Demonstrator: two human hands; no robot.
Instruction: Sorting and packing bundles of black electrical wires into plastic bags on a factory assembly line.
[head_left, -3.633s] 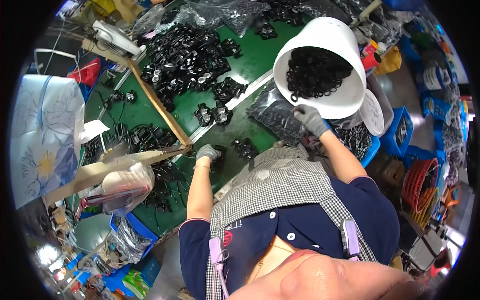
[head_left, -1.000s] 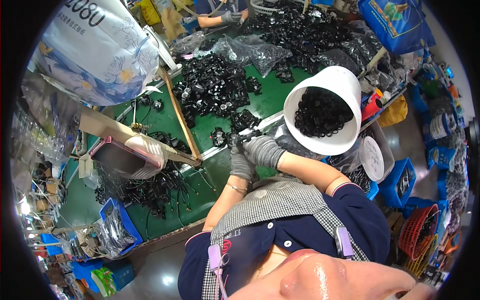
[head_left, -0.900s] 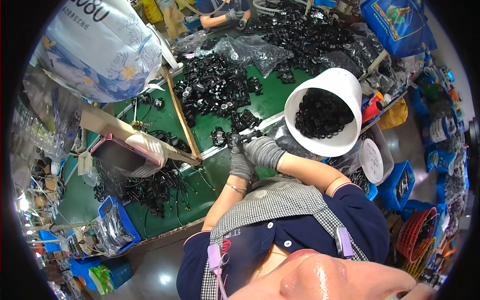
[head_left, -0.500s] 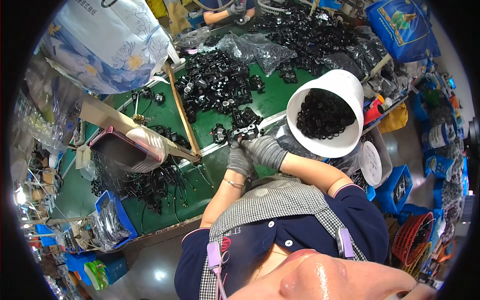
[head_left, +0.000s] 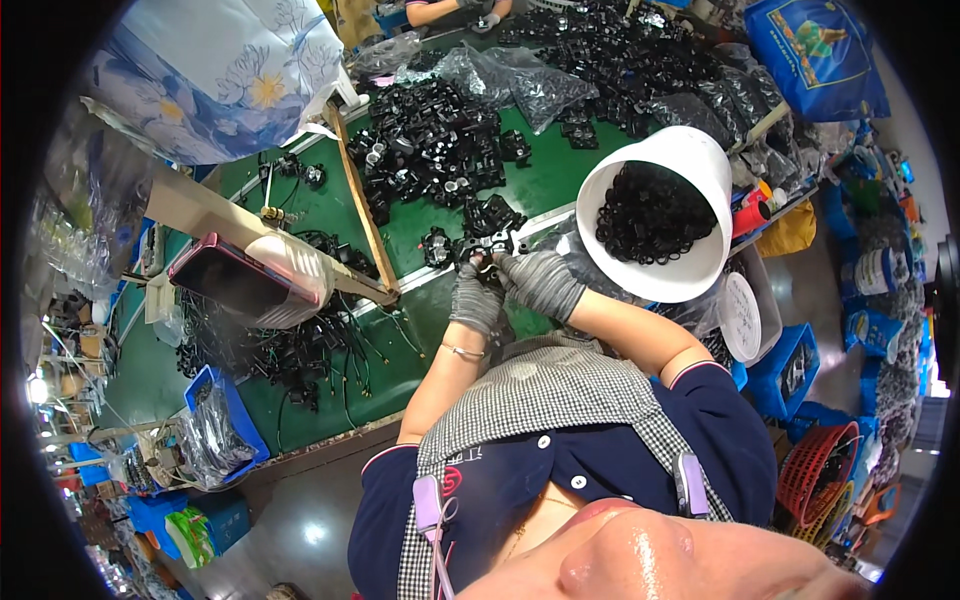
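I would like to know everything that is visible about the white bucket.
The white bucket is round, smooth and plastic-looking, its wide mouth open. Loose black rings lie inside, leaving some inner wall bare. It appears tilted toward the person, though the fisheye view makes this uncertain. It sits beyond and rightward of the gloved right hand, apart from it.

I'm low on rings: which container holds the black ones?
The white bucket, beyond and right of the right hand: only its mouth shows heaped black rings.
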